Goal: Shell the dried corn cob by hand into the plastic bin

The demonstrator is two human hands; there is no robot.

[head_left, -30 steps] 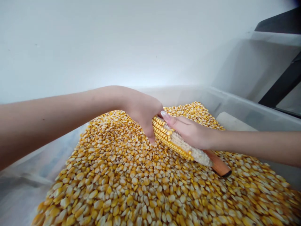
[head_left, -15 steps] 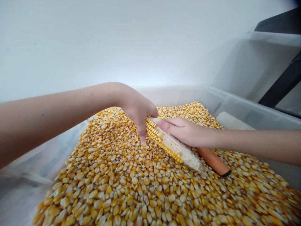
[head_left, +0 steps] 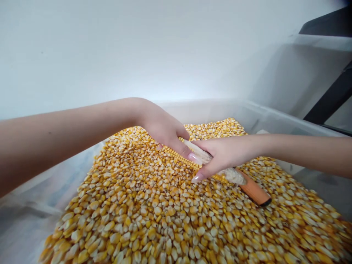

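Fingers (head_left: 194, 158) of left hand (head_left: 163, 126) and right hand (head_left: 227, 152) wrap the corn cob (head_left: 204, 157) closely, most tips hidden.

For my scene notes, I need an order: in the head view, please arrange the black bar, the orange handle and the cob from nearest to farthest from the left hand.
From the left hand:
1. Cob: in its grip.
2. Orange handle: right, near the cob's lower end.
3. Black bar: far right.
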